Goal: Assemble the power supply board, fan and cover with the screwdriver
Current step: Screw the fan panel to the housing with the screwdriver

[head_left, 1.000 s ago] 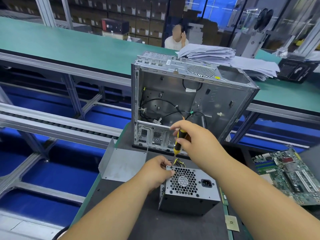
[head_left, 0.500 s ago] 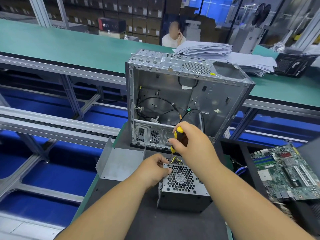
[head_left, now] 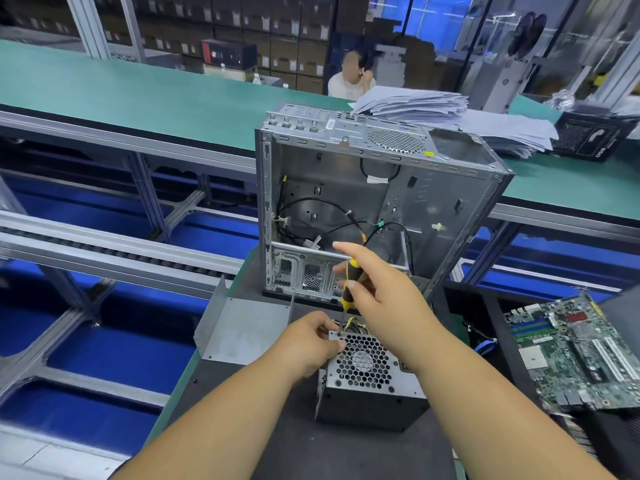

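A bent metal cover (head_left: 242,327) lies at the left edge of my dark surface (head_left: 277,445). My left hand (head_left: 308,341) reaches in, fingers pinching the top left corner of the power supply (head_left: 370,386), which sits mid-surface (fan grille up). What they pinch is hidden. My right hand (head_left: 381,299), wrist raised, grips the screwdriver (head_left: 348,289) upright, tip at that corner. The open case (head_left: 374,209) stands behind; a motherboard (head_left: 571,351) lies right, partly cut off.

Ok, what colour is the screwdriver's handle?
Yellow and black; the screwdriver handle shows in the head view, in the right hand.
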Demonstrator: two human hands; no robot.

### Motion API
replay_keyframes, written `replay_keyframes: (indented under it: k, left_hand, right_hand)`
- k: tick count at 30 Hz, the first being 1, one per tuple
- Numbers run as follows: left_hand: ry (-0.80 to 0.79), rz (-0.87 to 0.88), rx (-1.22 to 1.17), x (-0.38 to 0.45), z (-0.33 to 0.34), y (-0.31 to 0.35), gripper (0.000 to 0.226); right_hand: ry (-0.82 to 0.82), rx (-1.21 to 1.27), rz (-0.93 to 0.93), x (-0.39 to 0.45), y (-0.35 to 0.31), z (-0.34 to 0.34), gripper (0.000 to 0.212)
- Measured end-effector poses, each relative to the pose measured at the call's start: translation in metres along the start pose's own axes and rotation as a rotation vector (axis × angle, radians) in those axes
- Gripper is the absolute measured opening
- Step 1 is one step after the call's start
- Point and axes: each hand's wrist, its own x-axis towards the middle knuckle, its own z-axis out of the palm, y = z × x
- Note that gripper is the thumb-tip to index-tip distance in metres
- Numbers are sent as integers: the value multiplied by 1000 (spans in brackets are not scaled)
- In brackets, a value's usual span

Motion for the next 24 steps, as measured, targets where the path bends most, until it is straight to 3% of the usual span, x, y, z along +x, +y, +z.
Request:
replay_keyframes:
  k: [2,6,11,15,19,24]
  left_hand:
    - [2,1,17,0,0,1,16]
    - [10,4,44,-1,-1,3,16]
    - [4,-6,26,-3,-1,3,18]
    - [6,11,19,-5,0,4,15]
    - [14,17,16,-5,1,4,14]
    - [16,26,13,-4,1,3,15]
  right_hand:
    - [59,-48,-2,1,2,-3,54]
    - [185,-198,-1,3,3,-2,26]
    - [225,-202,18,2,3,13,20]
    - [196,-65,57,1,5,7,59]
    - [93,-139,9,3,6,0,43]
    - [-73,-105,-10,3,4,-7,55]
